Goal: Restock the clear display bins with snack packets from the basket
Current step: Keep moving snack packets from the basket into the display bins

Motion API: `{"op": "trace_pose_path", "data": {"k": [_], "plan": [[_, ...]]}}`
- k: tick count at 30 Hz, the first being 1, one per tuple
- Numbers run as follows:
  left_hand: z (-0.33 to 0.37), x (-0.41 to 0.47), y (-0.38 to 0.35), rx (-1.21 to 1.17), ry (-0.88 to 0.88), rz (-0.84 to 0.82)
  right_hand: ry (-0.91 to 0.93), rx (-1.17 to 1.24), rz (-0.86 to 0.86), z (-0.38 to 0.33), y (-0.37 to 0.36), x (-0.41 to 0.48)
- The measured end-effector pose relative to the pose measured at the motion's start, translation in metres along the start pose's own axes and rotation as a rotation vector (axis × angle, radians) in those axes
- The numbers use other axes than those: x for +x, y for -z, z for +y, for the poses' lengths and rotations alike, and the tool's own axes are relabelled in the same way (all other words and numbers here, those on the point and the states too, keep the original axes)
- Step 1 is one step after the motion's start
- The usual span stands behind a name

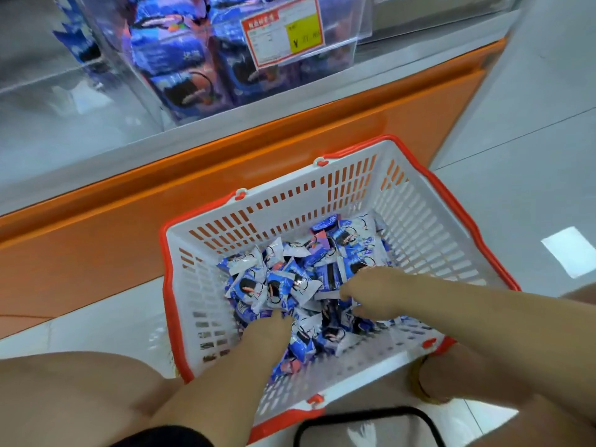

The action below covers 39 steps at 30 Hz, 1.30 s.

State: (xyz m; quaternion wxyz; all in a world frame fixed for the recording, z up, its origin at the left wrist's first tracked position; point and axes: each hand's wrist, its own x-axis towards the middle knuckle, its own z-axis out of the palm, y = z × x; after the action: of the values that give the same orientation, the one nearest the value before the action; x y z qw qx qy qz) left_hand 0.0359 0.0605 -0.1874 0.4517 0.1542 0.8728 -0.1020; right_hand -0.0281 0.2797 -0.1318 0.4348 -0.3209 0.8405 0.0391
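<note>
We see a pale tiled floor (532, 124) running down the right side and under everything near us. An orange counter (225, 175) crosses the scene on a slant from the near left to the far right. On its grey top, at the far left, stands a clear display bin (342, 64), and blue packs (174, 59) show blurred through its wall.

A white basket (429, 221) with a red rim sits on the floor just in front of the counter, at the near centre. A loose heap of blue and white snack packets (290, 285) covers its bottom. The heap is thickest at the middle and thins out toward the far right corner.

Both our hands are down in the basket. They are near each other but apart, with packets between them. The left hand (271, 327) comes in from the near left with its fingers sunk in the heap and hidden, so we cannot tell whether it grips anything. The right hand (374, 288) comes in from the right. Its fingers and thumb curl down around a few snack packets on top of the heap.

A red-bordered price tag (283, 30) with a yellow patch hangs on the front of the bin, and its print is too blurred for us to read.
</note>
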Motion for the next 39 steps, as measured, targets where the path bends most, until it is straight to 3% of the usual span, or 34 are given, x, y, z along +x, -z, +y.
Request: {"op": "trace_pose_path", "data": {"k": [6, 11, 17, 21, 24, 30, 33, 36, 39], "plan": [[-0.005, -0.008, 0.010, -0.061, 0.007, -0.028, 0.011, 0.064, 0.055, 0.000, 0.006, -0.007], [-0.013, -0.040, 0.075, -0.092, -0.017, -0.136, 0.052, 0.124, 0.203, -0.013, 0.030, -0.022], [-0.043, -0.114, 0.168, -0.475, -0.165, 0.168, 0.178, 0.170, 0.631, -0.035, 0.074, -0.064], [-0.060, -0.154, 0.206, -0.916, -0.314, 0.253, 0.272, 0.111, 0.857, -0.046, 0.106, -0.096], [-0.063, -0.180, 0.230, -1.002, -0.431, 0.360, 0.291, 0.004, 1.065, -0.052, 0.133, -0.112], [-0.074, -0.204, 0.268, -1.182, -0.532, 0.666, 0.223, -0.245, 1.338, -0.052, 0.192, -0.128], [-0.081, -0.208, 0.284, -1.233, -0.553, 0.903, 0.171, -0.290, 1.450, -0.046, 0.222, -0.134], [-0.096, -0.206, 0.301, -1.130, -0.470, 1.278, 0.065, -0.307, 1.519, -0.032, 0.257, -0.131], [-0.120, -0.204, 0.310, -0.901, -0.257, 1.571, -0.070, -0.305, 1.462, -0.014, 0.296, -0.118]]}}
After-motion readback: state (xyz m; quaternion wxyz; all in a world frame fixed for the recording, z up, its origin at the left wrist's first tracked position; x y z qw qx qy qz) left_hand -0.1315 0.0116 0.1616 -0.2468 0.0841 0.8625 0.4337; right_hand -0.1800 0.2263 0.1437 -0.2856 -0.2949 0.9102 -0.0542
